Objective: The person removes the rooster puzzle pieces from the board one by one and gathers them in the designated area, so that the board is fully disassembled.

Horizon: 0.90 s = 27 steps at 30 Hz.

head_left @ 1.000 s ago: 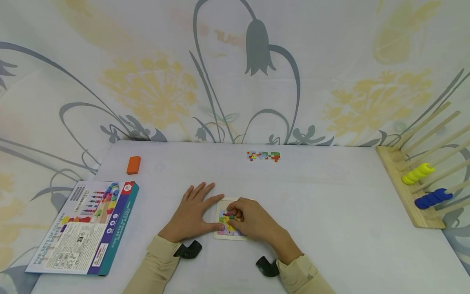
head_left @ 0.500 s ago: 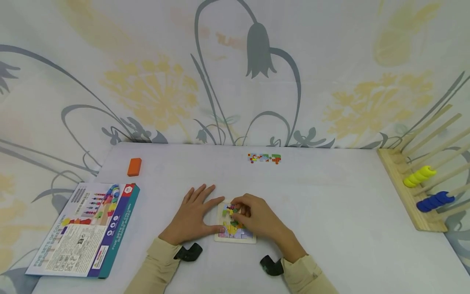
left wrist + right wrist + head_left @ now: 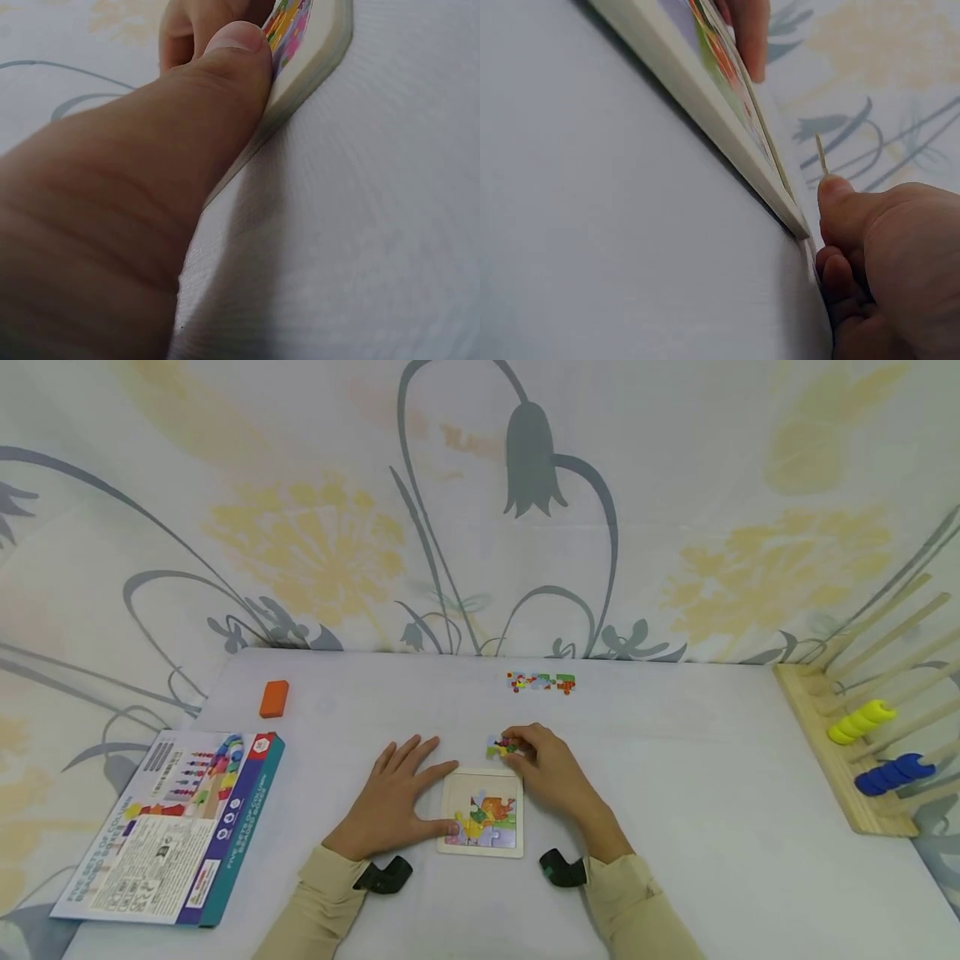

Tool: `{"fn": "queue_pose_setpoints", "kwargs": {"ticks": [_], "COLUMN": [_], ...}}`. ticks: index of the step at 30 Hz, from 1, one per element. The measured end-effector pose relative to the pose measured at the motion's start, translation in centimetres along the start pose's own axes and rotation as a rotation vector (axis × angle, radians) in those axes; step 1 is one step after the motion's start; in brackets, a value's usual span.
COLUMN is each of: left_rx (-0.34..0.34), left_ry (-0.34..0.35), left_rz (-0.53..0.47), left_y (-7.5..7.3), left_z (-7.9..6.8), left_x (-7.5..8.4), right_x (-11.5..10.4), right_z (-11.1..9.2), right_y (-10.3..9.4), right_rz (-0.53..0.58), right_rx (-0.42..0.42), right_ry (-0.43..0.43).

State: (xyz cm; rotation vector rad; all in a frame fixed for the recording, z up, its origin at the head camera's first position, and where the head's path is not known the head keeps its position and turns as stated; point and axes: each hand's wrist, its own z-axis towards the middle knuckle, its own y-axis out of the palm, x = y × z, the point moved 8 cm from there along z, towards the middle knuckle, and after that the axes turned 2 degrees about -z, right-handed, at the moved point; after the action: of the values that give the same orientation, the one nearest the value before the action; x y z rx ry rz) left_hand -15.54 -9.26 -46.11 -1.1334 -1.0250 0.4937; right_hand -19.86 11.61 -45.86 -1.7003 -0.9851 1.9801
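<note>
Nearest the person, the puzzle tray [image 3: 457,789] lies on the table [image 3: 660,793], with the left hand [image 3: 392,802] beside it: fingers straight and spread, holding nothing, thumb resting on the tray's left side in its nearer half. A light, steady press there should stop the frame from sliding, while a harder push might tip it or jog the inlaid pieces [image 3: 492,817], which fill the near and right parts; the pale base shows bare along the far side and upper left. Just beyond the tray's far edge, the right hand [image 3: 553,770] pinches a puzzle piece [image 3: 493,747] between thumb and fingers, so that grip is closed on it; the fingers cover part of it, and whether it touches the table cannot be told. The right wrist view shows the piece thin and edge-on, so it would probably handle best held by its margin, the shaped edges free and the picture upward, moved without catching on the rim. A gentle pinch should do, since a hard one could flip so slight a thing. Farther back, a row of loose pieces [image 3: 541,682] lies near the table's far edge, best left unbrushed by the sleeve.
</note>
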Motion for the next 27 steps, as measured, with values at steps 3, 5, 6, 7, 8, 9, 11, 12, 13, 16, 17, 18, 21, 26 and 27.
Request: {"fn": "queue_pose_setpoints", "kwargs": {"ticks": [3, 5, 6, 7, 8, 9, 11, 12, 13, 16, 17, 18, 21, 26, 27], "left_rx": [-0.001, -0.002, -0.002, -0.003, -0.006, -0.008, -0.008, -0.009, -0.01, -0.008, -0.009, -0.009, -0.009, -0.018, -0.019], "left_ry": [-0.005, -0.005, -0.005, -0.005, -0.006, -0.006, -0.005, -0.006, -0.006, -0.004, -0.004, -0.004, -0.003, -0.011, -0.013], "left_rz": [0.006, 0.0, -0.001, -0.005, -0.007, -0.004, -0.002, -0.002, -0.001, 0.002, 0.004, 0.004, 0.003, 0.009, 0.011], "left_y": [-0.1, -0.1, -0.1, -0.1, 0.0, 0.0, 0.1, 0.2, 0.2, 0.2, 0.3, 0.3, 0.2, 0.2, 0.2], "left_z": [-0.1, -0.1, -0.1, -0.2, -0.1, -0.1, -0.1, -0.1, 0.0, 0.1, 0.1, 0.1, 0.1, 0.0, 0.0], "left_x": [0.0, 0.0, 0.0, 0.0, 0.0, -0.1, -0.1, -0.2, -0.2, -0.2, -0.2, -0.2, -0.1, -0.1, -0.1], "right_x": [0.4, 0.7, 0.9, 1.1, 1.3, 1.5, 1.8, 1.9, 2.1, 2.6, 2.7, 2.7, 2.8, 2.8, 2.9], "right_z": [1.3, 2.1, 2.5, 2.9, 3.2, 3.6, 4.1, 4.3, 4.5, 4.9, 5.0, 5.1, 5.3, 5.5, 5.5], "right_y": [-0.4, -0.7, -0.8, -1.0, -1.1, -1.3, -1.5, -1.6, -1.8, -2.1, -2.2, -2.3, -2.5, -2.8, -2.8], "right_rz": [-0.035, -0.055, -0.072, -0.09, -0.098, -0.104, -0.115, -0.119, -0.118, -0.116, -0.112, -0.112, -0.098, -0.072, -0.068], "right_rx": [0.007, 0.007, 0.007, 0.009, 0.009, 0.009, 0.009, 0.009, 0.009, 0.005, 0.004, 0.004, 0.006, 0.017, 0.02], "right_ry": [0.003, 0.008, 0.012, 0.011, 0.014, 0.02, 0.029, 0.031, 0.038, 0.056, 0.063, 0.063, 0.063, 0.071, 0.075]}}
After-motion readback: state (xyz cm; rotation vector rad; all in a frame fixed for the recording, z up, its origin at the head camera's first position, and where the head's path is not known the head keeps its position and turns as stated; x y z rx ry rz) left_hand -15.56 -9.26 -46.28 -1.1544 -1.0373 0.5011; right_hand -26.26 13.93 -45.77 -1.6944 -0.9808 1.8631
